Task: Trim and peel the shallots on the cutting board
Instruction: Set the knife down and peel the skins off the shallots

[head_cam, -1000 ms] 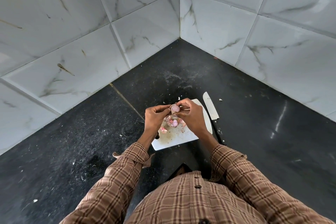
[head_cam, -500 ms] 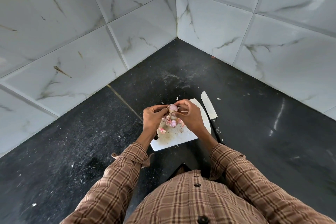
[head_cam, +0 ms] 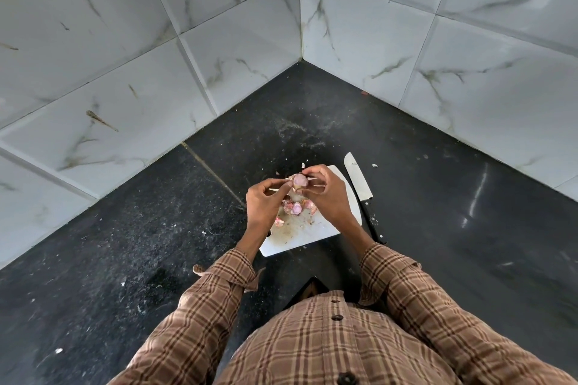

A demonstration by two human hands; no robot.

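- Shallot [head_cam: 299, 181], pale pink and partly peeled, sits raised above the far end of the cutting board, pinched between both hands.
- Left hand [head_cam: 264, 201] holds it from the left side with curled fingertips; a strip of loose skin hangs just below.
- Right hand [head_cam: 325, 194] grips it from the right, thumb and fingers curled round the bulb.
- White cutting board [head_cam: 300, 236] lies on the black countertop [head_cam: 125, 244], stained, carrying a small heap of pink shallot pieces and peels [head_cam: 295, 208] under the hands.
- Knife [head_cam: 359, 184] rests on the counter just beside the board's right edge, blade pointing away, dark handle toward the person.
- Brown plaid sleeves [head_cam: 219, 284] cover both forearms.
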